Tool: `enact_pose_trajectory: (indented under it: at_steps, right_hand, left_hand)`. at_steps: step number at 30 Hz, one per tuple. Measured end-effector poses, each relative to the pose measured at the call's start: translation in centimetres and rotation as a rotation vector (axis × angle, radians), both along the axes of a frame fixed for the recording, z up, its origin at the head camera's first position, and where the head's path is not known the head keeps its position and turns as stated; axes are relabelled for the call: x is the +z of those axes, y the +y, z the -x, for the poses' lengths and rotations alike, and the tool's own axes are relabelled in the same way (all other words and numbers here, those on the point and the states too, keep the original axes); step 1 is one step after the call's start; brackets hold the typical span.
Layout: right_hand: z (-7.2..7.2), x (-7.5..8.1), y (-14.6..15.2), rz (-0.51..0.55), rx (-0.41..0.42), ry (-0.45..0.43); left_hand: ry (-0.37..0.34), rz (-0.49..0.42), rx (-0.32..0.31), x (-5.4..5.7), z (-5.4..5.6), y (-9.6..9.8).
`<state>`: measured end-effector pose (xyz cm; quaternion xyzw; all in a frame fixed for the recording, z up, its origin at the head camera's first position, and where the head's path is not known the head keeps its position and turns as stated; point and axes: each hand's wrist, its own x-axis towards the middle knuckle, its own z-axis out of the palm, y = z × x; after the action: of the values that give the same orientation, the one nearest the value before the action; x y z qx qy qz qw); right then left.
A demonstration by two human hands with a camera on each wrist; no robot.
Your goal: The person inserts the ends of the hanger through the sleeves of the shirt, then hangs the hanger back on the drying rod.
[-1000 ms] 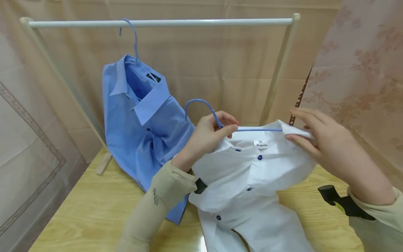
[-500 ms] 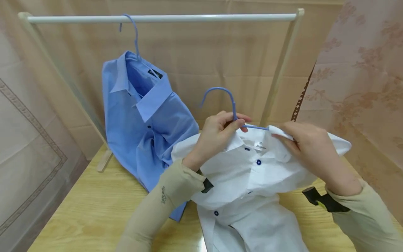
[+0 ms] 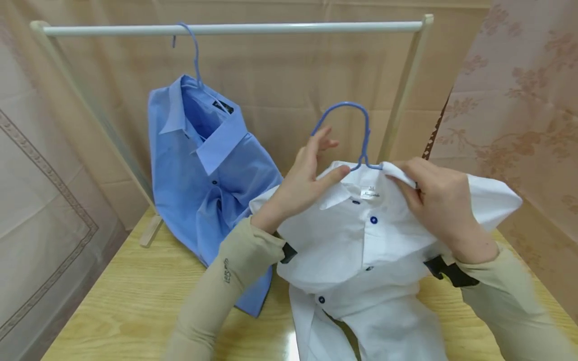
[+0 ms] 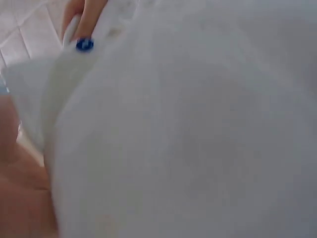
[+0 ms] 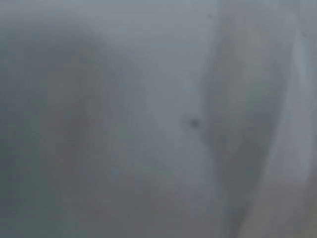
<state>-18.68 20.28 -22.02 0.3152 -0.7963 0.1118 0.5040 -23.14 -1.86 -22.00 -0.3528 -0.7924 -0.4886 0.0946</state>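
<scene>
A white shirt (image 3: pixel 325 250) with dark blue buttons is held up by its collar over the table, its lower part lying on the wood. Inside its neck sits a blue hanger (image 3: pixel 367 133), with the hook standing up above the collar. My right hand (image 3: pixel 440 200) grips the collar's right side, where the hanger's arm runs under the cloth. My left hand (image 3: pixel 295 185) has its fingers spread behind the hook, thumb tip right at the collar by the hanger's neck. White cloth (image 4: pixel 173 124) fills most of the left wrist view; the right wrist view is blurred cloth.
Behind stands a rack with a white rail (image 3: pixel 289 28). A blue shirt (image 3: pixel 207 165) hangs from it on a blue hanger (image 3: pixel 196 55), left of my left hand. The wooden table (image 3: pixel 126 296) lies below, with beige curtains behind.
The hanger's hook has moved right and up, and turned more upright. My left hand has loosened from the hanger's neck and spread its fingers. My right hand has moved left along the collar.
</scene>
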Motion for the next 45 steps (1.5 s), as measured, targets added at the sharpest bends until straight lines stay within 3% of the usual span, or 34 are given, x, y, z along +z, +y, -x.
enact_pose_trajectory:
  at_steps: [2, 4, 7, 9, 11, 14, 18, 21, 23, 26, 29, 32, 34, 40, 42, 45]
  right_hand:
    - [-0.1, 0.4, 0.4, 0.037, -0.002, 0.036]
    - [-0.1, 0.8, 0.8, 0.053, -0.010, 0.069]
    - [-0.1, 1.2, 1.4, 0.092, -0.010, 0.096]
    - [-0.2, 1.5, 1.9, 0.123, -0.007, 0.104]
    - [-0.2, 1.8, 2.6, 0.172, -0.007, 0.109]
    - [-0.3, 2.2, 3.6, 0.261, -0.007, 0.099]
    - [-0.4, 2.3, 4.9, 0.365, -0.040, 0.067]
    - [-0.4, 2.1, 5.8, 0.438, -0.072, 0.038]
    - [-0.4, 2.0, 6.5, 0.484, -0.089, 0.020]
    - [-0.4, 1.9, 7.5, 0.550, -0.108, -0.005]
    - [-0.2, 1.8, 8.3, 0.584, -0.128, -0.022]
    - [0.0, 1.7, 8.9, 0.610, -0.136, -0.057]
    - [0.0, 1.6, 9.2, 0.616, -0.147, -0.084]
    - [-0.1, 1.7, 9.3, 0.521, -0.140, -0.104]
    - [-0.1, 1.9, 9.2, 0.482, -0.142, -0.086]
    - [-0.1, 2.3, 8.9, 0.515, -0.173, -0.103]
  left_hand:
    - [-0.134, 0.087, -0.007, 0.1, 0.6, -0.9]
    - [-0.211, 0.201, -0.006, 0.2, 1.0, -1.6]
    - [-0.229, 0.378, 0.003, 0.2, 1.3, -2.7]
    - [-0.225, 0.442, 0.020, 0.2, 1.4, -3.5]
    - [-0.270, 0.430, -0.002, 0.1, 1.6, -4.4]
    - [-0.366, 0.283, -0.082, -0.7, 1.9, -5.9]
    - [-0.453, 0.059, -0.274, -2.9, 2.0, -7.1]
    - [-0.445, 0.033, -0.381, -4.7, 1.7, -7.1]
    - [-0.419, 0.064, -0.395, -5.6, 1.4, -7.0]
    - [-0.335, 0.150, -0.292, -6.0, 1.1, -6.9]
    - [-0.239, 0.192, -0.085, -5.5, 0.7, -7.5]
    - [-0.138, 0.144, 0.118, -4.2, 0.2, -8.3]
    - [-0.069, 0.073, 0.216, -3.2, -0.2, -8.8]
    - [0.103, -0.093, 0.382, -0.6, -1.2, -10.0]
    - [0.201, -0.120, 0.423, 0.2, -1.5, -10.3]
    - [0.338, -0.202, 0.449, 1.7, -2.0, -10.9]
